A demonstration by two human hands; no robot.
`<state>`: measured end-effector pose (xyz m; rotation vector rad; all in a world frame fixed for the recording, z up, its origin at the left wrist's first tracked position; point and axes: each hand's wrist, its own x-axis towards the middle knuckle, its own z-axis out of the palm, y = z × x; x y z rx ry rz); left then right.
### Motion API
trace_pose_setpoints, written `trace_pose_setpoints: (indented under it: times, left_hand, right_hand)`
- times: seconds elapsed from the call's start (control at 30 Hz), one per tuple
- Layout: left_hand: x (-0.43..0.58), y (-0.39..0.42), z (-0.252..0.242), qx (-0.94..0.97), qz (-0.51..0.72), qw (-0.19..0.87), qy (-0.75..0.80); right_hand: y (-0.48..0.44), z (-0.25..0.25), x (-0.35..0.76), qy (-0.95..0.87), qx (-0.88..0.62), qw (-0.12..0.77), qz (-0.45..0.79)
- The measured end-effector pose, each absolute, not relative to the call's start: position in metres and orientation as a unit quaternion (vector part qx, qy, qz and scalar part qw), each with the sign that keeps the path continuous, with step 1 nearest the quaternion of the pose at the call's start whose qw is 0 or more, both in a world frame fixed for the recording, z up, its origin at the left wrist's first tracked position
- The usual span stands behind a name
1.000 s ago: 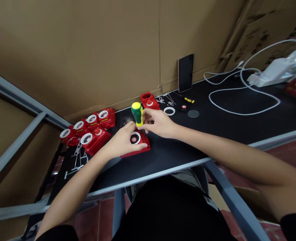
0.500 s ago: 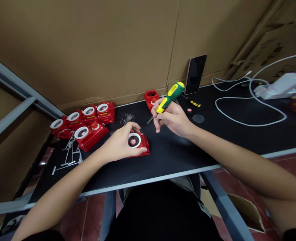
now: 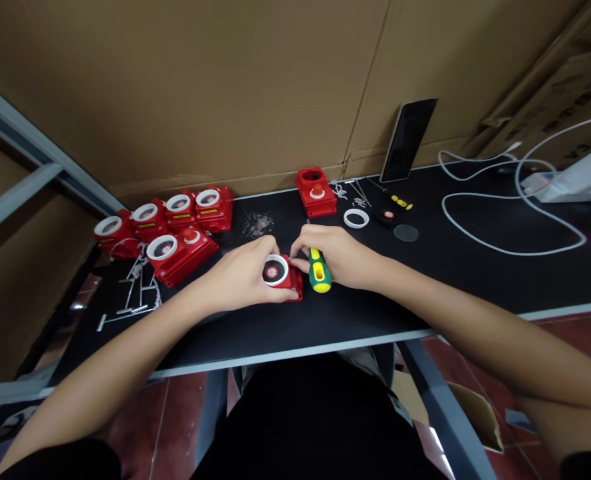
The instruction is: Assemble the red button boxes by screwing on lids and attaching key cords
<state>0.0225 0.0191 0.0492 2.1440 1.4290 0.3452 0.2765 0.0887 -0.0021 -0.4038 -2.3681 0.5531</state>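
My left hand (image 3: 240,275) is wrapped round a red alarm-style box (image 3: 296,285) that lies on the black tabletop. In the box's face a white ring (image 3: 284,259) surrounds a black disc with a red and white centre (image 3: 272,272). My right hand (image 3: 348,257) grips a green and yellow screwdriver (image 3: 319,272), its handle turned towards me and its tip pointing away from the box. At the box's upper right corner, the thumb and a finger of that hand pinch close to a small screw; whether they hold it is unclear.
Several red boxes with white rings (image 3: 178,205) stand at the left, near metal T-shaped rods (image 3: 134,293). Behind the hands are a red box with an open hole (image 3: 316,193), a loose white ring (image 3: 356,219), a clear disc (image 3: 406,233) and a small screwdriver (image 3: 401,203). A white cable (image 3: 505,253) loops at right.
My right hand has come down and left to the red box's corner, and the screwdriver's handle has swung from pointing up and away to pointing towards me. My left hand keeps its hold.
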Motion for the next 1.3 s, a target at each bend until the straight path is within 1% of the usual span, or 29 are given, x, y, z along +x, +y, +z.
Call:
trace_pose_setpoints:
  times: [0.4,0.57,0.63,0.7,0.77,0.8,0.9,1.03,1.17,1.3]
  left_hand:
    - [0.020,0.017,0.050,0.802,0.132,0.296,0.501]
    - [0.021,0.014,0.050,0.801,0.140,0.281,0.510]
    - [0.022,0.012,0.049,0.801,0.144,0.272,0.514]
    - [0.024,0.010,0.047,0.806,0.150,0.253,0.513]
    - [0.025,0.010,0.044,0.817,0.155,0.220,0.509]
    - [0.025,0.010,0.042,0.824,0.155,0.206,0.505]
    - [0.023,0.011,0.038,0.839,0.155,0.183,0.489]
    - [0.021,0.012,0.037,0.847,0.154,0.172,0.479]
    - [0.021,0.012,0.036,0.854,0.145,0.163,0.473]
    - [0.021,0.012,0.036,0.855,0.145,0.158,0.472]
  right_hand:
    - [0.087,-0.006,0.269,-0.900,-0.146,0.321,0.255]
    - [0.098,0.011,0.281,-0.871,-0.184,0.374,0.259]
    - [0.115,0.021,0.298,-0.858,-0.230,0.380,0.257]
    - [0.137,0.030,0.322,-0.825,-0.352,0.359,0.258]
    - [0.159,0.035,0.345,-0.784,-0.502,0.297,0.213]
    - [0.168,0.036,0.356,-0.767,-0.538,0.279,0.209]
    - [0.186,0.032,0.375,-0.737,-0.590,0.253,0.211]
    - [0.194,0.025,0.382,-0.727,-0.604,0.246,0.213]
    - [0.197,0.022,0.389,-0.721,-0.601,0.277,0.207]
    - [0.194,0.025,0.390,-0.700,-0.588,0.363,0.179]
